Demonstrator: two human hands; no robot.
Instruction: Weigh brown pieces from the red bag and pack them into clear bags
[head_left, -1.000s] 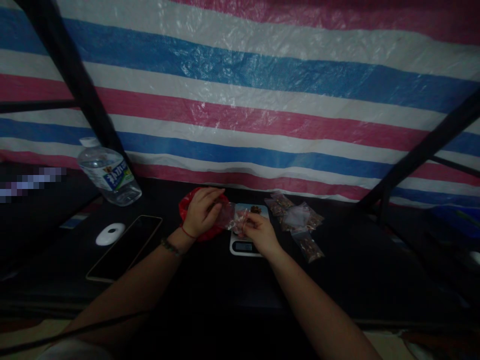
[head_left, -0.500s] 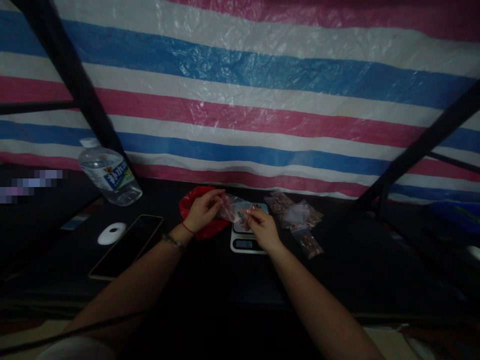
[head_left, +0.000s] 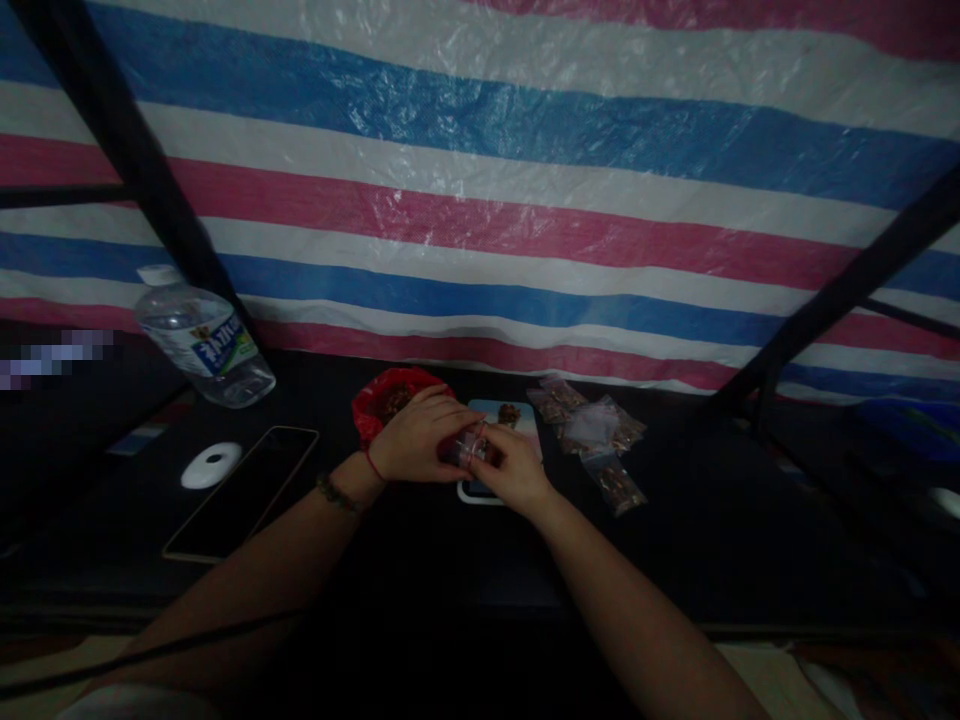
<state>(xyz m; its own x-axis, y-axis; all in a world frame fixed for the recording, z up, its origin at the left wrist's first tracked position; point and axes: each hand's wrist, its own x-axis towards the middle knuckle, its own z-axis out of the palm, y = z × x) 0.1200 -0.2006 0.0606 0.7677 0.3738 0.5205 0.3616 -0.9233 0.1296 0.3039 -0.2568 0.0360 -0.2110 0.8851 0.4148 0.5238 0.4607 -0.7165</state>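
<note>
Between my two hands is a small clear plastic bag (head_left: pixel 472 447) with a pinkish edge. My left hand (head_left: pixel 421 436) is closed on its left side and my right hand (head_left: pixel 514 466) pinches its right side. Below and behind the bag stands a white kitchen scale (head_left: pixel 529 418), partly covered by my hands, with a small heap of brown pieces (head_left: pixel 509 413) on its plate. A red plastic bag (head_left: pixel 365 408) holding more brown bits sits open behind my left hand. Several filled clear bags (head_left: pixel 616 484) lie to the right of the scale.
At the left are a dark phone (head_left: pixel 244 490), a white oval case (head_left: pixel 212 466) and a large clear bottle (head_left: pixel 206 340). A striped plastic sheet (head_left: pixel 480 240) hangs behind the black table (head_left: pixel 675 540). Dark slanted bars (head_left: pixel 817 310) stand on both sides.
My hands have come together around the small bag, which was stretched out between them. My left hand has moved right and lower, uncovering the brown bits in the red bag.
</note>
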